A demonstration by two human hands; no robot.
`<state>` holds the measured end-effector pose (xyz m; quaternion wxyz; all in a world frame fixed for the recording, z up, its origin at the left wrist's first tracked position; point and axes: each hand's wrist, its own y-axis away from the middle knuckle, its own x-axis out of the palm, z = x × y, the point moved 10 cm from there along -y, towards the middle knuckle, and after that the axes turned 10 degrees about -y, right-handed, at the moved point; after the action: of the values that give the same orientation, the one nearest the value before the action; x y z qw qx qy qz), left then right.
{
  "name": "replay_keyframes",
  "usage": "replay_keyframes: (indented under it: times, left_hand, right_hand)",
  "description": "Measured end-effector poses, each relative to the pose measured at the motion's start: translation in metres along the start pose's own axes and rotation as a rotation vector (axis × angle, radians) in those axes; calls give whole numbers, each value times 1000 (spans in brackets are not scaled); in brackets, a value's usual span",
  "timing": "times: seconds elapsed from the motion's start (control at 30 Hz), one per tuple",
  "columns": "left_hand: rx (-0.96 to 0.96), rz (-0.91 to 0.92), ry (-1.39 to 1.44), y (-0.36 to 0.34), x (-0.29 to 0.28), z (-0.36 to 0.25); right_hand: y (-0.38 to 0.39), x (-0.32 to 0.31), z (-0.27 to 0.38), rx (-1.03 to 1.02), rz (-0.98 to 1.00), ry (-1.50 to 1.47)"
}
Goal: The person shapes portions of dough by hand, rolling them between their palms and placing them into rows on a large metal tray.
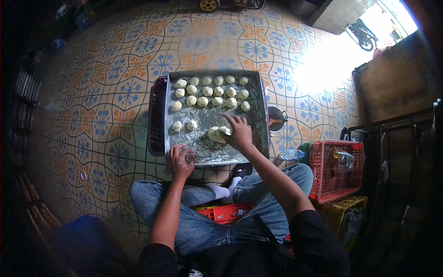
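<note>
Head view: dough lump (214,135) lies against right fingers (234,123), whose grip I cannot tell.

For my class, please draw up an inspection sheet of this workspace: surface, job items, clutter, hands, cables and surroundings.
Surface: metal tray, dusted white, apparently resting on a purple crate.
Job's things: pale dough balls in rough rows; a larger dough lump nearer the person.
Clutter: clear bottle on the floor; red crate; yellow crate.
Hands: left hand at the tray's near-left edge, grip unclear; right hand at the dough lump.
Cables: nothing seen.
Surroundings: patterned tile floor; bright opening upper right.
</note>
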<state>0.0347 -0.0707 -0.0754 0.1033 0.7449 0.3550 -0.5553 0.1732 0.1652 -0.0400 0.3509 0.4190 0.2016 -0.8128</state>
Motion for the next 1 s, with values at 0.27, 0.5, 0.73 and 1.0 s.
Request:
replay_keyframes:
  times: [0.27,0.5,0.73,1.0]
  left_hand:
    - [52,-63,-32,-9,-2,-10]
    - [1,-19,83,0,11,7]
    - [-7,-14,-10,-2,-2,-5]
    - [17,-26,0,-7,10,-11]
  right_hand:
    - [30,128,3,-545,252,391]
    - [57,69,-50,-965,512,199]
    - [-1,-70,-27,-505,-279,-118]
    - [59,51,8,-810,395,156]
